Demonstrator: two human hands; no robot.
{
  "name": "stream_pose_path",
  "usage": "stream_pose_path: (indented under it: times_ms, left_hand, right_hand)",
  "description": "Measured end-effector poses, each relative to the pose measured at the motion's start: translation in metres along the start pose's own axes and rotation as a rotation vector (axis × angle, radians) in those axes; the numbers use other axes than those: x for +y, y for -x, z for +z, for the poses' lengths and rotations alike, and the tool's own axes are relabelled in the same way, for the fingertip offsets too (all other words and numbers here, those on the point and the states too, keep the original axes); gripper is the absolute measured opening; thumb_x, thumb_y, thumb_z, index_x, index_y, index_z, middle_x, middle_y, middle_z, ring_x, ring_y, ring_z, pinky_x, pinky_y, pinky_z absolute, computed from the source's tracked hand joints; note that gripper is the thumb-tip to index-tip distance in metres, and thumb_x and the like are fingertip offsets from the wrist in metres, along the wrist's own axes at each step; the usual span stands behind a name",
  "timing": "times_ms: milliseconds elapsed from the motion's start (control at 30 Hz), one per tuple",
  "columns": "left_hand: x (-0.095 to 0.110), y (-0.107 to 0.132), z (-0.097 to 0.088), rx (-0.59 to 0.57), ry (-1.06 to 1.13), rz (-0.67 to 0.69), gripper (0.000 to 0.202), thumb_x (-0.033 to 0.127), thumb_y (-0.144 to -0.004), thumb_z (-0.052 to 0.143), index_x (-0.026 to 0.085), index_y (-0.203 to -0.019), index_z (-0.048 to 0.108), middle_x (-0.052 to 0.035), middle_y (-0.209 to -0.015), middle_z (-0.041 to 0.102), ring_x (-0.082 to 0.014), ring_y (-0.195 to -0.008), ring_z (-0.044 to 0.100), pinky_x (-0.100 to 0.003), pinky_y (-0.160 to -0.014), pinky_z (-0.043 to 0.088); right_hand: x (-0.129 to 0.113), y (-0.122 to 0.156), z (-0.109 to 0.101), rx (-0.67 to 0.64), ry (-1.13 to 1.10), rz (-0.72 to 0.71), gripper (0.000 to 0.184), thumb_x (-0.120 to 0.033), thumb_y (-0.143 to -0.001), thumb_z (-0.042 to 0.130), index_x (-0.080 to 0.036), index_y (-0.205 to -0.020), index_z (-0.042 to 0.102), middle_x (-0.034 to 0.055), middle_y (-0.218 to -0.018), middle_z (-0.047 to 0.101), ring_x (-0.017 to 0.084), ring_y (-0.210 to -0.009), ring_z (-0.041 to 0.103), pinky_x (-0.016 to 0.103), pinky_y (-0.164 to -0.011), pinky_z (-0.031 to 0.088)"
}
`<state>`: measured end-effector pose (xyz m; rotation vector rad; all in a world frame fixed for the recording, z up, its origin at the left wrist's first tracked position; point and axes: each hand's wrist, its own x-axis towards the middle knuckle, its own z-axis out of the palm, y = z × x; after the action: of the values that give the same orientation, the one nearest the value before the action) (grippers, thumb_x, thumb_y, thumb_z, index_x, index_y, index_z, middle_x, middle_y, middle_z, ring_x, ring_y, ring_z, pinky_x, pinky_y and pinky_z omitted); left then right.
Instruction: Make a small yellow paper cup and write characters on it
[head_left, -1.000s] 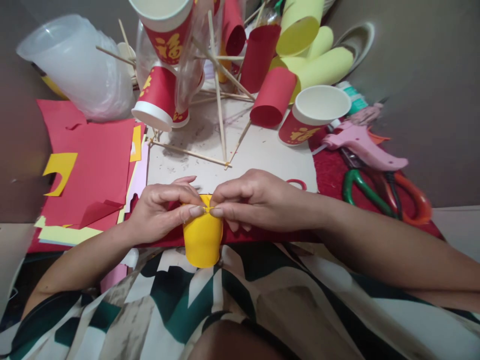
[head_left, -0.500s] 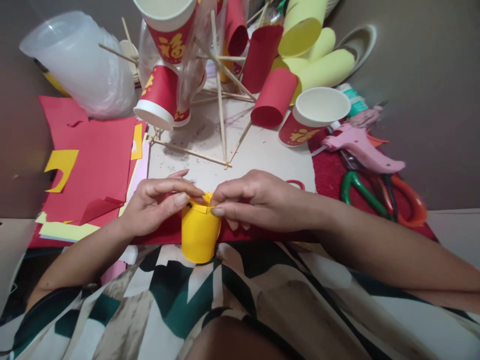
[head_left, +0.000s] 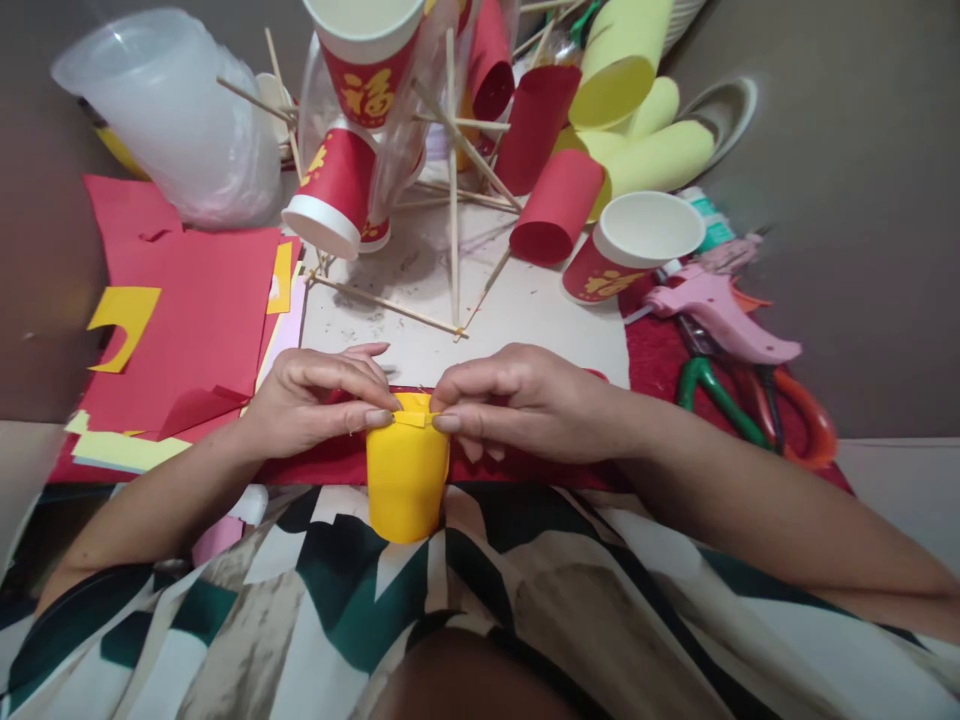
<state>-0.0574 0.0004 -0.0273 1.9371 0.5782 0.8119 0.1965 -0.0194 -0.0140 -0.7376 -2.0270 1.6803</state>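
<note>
A yellow paper cup (head_left: 405, 480) stands upright at the table's front edge, close to my body. Along its top runs a narrow folded yellow strip (head_left: 410, 419). My left hand (head_left: 319, 395) pinches the rim on the left side, thumb in front and index finger behind. On the right side, my right hand (head_left: 517, 405) pinches the rim and the strip's end in the same way. The inside of the cup is mostly hidden by my fingers.
Red paper sheets (head_left: 202, 310) lie at the left below stacked clear plastic cups (head_left: 172, 120). Wooden sticks (head_left: 386, 303) form a frame behind my hands. Red paper cups (head_left: 334, 190) and paper tubes (head_left: 555, 205) crowd the back. A pink glue gun (head_left: 727, 310) and scissors (head_left: 806, 420) are at the right.
My left fingers have come down onto the left side of the rim, covering a small dark spot there. The cup has shifted slightly right and lower in view.
</note>
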Motion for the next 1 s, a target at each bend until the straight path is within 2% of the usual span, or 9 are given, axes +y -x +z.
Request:
stream_pose_path:
  times_ms: [167, 300, 467, 633, 733, 833, 1000]
  left_hand:
    - [0.003, 0.003, 0.003, -0.037, 0.031, -0.046, 0.007, 0.018, -0.082, 0.079, 0.023, -0.087, 0.078, 0.0017, -0.080, 0.078, -0.0126, -0.076, 0.072, -0.040, -0.111, 0.049]
    - [0.009, 0.004, 0.005, -0.036, -0.055, -0.038, 0.002, 0.019, -0.086, 0.075, 0.020, -0.086, 0.075, 0.0013, -0.080, 0.076, -0.0115, -0.074, 0.071, -0.038, -0.108, 0.050]
    - [0.013, 0.005, 0.007, -0.064, -0.157, 0.005, 0.004, 0.018, -0.091, 0.069, 0.019, -0.087, 0.069, 0.0006, -0.080, 0.074, -0.0118, -0.076, 0.069, -0.039, -0.108, 0.049]
    - [0.013, 0.008, 0.011, -0.081, -0.199, -0.002, 0.004, 0.017, -0.093, 0.064, 0.019, -0.090, 0.066, 0.0021, -0.081, 0.071, -0.0108, -0.075, 0.065, -0.040, -0.109, 0.047]
    - [0.013, 0.009, 0.013, -0.047, -0.176, -0.019, 0.005, 0.017, -0.094, 0.062, 0.019, -0.091, 0.066, 0.0017, -0.083, 0.071, -0.0113, -0.076, 0.066, -0.040, -0.109, 0.048]
    - [0.014, 0.009, 0.015, -0.021, -0.150, -0.058, 0.007, 0.020, -0.094, 0.062, 0.019, -0.088, 0.066, 0.0024, -0.080, 0.070, -0.0112, -0.075, 0.065, -0.039, -0.109, 0.048]
    - [0.016, 0.009, 0.017, -0.039, -0.095, -0.089, 0.007, 0.020, -0.094, 0.063, 0.019, -0.087, 0.066, 0.0043, -0.076, 0.066, -0.0095, -0.071, 0.063, -0.036, -0.109, 0.047]
  right_hand:
    - [0.002, 0.001, 0.000, -0.028, 0.060, -0.043, 0.021, -0.028, -0.098, 0.053, -0.013, -0.089, 0.064, -0.0029, -0.062, 0.064, 0.005, -0.051, 0.056, 0.016, -0.054, 0.044]
    - [0.004, 0.003, 0.000, -0.007, 0.135, -0.085, 0.020, -0.029, -0.095, 0.060, -0.012, -0.102, 0.068, -0.0018, -0.066, 0.067, 0.006, -0.055, 0.058, 0.017, -0.055, 0.043]
    - [0.006, 0.003, 0.002, 0.015, 0.139, -0.104, 0.021, -0.026, -0.098, 0.056, -0.013, -0.089, 0.068, -0.0020, -0.064, 0.066, 0.006, -0.054, 0.057, 0.016, -0.056, 0.044]
    - [0.006, 0.003, 0.003, 0.017, 0.161, -0.111, 0.021, -0.025, -0.098, 0.055, -0.012, -0.088, 0.068, -0.0010, -0.063, 0.067, 0.006, -0.054, 0.058, 0.016, -0.055, 0.045]
    - [0.005, 0.004, 0.004, 0.090, 0.215, -0.140, 0.018, -0.028, -0.095, 0.061, -0.012, -0.095, 0.070, -0.0025, -0.061, 0.066, 0.006, -0.052, 0.056, 0.017, -0.053, 0.044]
    - [0.005, 0.005, 0.008, 0.223, 0.318, -0.229, 0.020, -0.030, -0.091, 0.069, -0.013, -0.102, 0.071, -0.0041, -0.059, 0.065, 0.005, -0.048, 0.053, 0.016, -0.050, 0.043]
    - [0.007, 0.005, 0.017, 0.397, 0.601, -0.422, 0.012, -0.026, -0.092, 0.069, -0.015, -0.087, 0.071, -0.0011, -0.068, 0.072, 0.005, -0.054, 0.057, 0.017, -0.056, 0.043]
